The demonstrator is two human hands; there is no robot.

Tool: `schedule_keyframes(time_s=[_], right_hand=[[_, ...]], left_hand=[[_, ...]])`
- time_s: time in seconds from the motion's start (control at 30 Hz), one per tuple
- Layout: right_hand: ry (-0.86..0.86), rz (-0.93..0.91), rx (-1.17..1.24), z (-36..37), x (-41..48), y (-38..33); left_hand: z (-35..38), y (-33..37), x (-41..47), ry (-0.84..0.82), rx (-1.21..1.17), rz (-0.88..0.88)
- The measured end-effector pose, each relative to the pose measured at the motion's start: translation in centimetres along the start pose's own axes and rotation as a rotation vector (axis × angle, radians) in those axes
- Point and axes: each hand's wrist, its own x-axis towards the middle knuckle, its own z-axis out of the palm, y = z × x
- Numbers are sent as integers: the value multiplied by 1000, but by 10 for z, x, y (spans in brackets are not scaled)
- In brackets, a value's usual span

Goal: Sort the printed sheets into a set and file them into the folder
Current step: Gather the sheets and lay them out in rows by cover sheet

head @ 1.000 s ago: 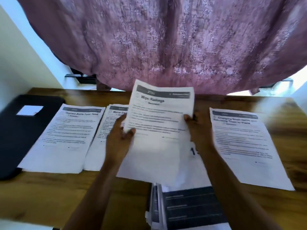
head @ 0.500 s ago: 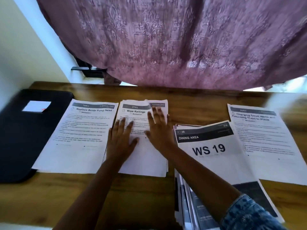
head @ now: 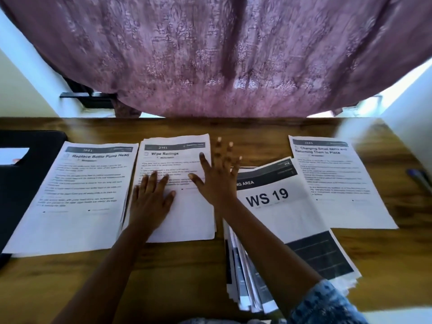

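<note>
Printed sheets lie in piles on the wooden desk (head: 177, 272). The "Wipe Railings" pile (head: 187, 218) sits in the middle, and my left hand (head: 149, 199) rests flat on its lower left part. My right hand (head: 217, 176) is spread with straight fingers over the pile's right edge, blurred by motion. Left of it lies the "Replace Bottle Pump Head" pile (head: 72, 202). A fanned stack topped by a "WS 19" sheet (head: 287, 220) lies under my right forearm. The "Charging Small Items" sheet (head: 339, 183) is at the right. The black folder (head: 28, 174) lies shut at the far left.
A purple curtain (head: 222, 54) hangs over the desk's far edge. A pen (head: 420, 181) lies at the right edge of the desk. A white label (head: 14, 154) shows on the folder's cover. White walls flank both sides.
The "Wipe Railings" sheet, held up in both hands a second ago, now lies on the middle pile. My right hand has shifted right to the pile's edge; my left stays flat.
</note>
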Motion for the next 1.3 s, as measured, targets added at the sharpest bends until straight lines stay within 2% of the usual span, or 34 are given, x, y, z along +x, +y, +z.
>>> schedule_keyframes(time_s=[0.07,0.13,0.23,0.33,0.4,0.5,0.57,0.67,0.83,0.93,1.0,1.07,1.17,1.23,1.27,1.3], right_hand=[[126,94,40,-24,-12,27],[134,236,112,-43,-28,63],[174,485,115,-57,-55,122],[107,690,183,-59,-72,166],[44,738,337,-59,-79,190],[-40,716,607,-64,-82,213],[-43,685,675,-67,-82,220],[-24,601,622,-68,-82,230],[-58,414,543,-71,-86,254],[-16,357,657,-77,-90,264],[35,370,771,-83,-90,275],[84,397,959,-95,-90,295],[51,507,1180,-113,-84,323],[48,552,1209,-121,-81,349],[93,556,1173,-125,-80,365],[141,549,1035,-123,-79,387]], left_hand=[[-9,10,5,5,13,-15],[-20,37,4,85,15,41],[-28,105,-11,170,-132,157],[-12,164,-28,80,-172,256],[7,183,-33,16,-166,279],[28,186,-37,-59,-139,246],[33,184,-36,-60,-96,267],[32,189,-35,-77,-78,267],[35,207,-39,-25,-69,156],[35,219,-35,1,-105,37],[29,236,-33,58,-278,-1],[20,269,-28,98,-622,-19],[12,310,-15,40,-1046,-138],[19,329,-2,-23,-1161,-209],[24,338,4,-48,-1178,-214],[28,347,9,-64,-1184,-213]])
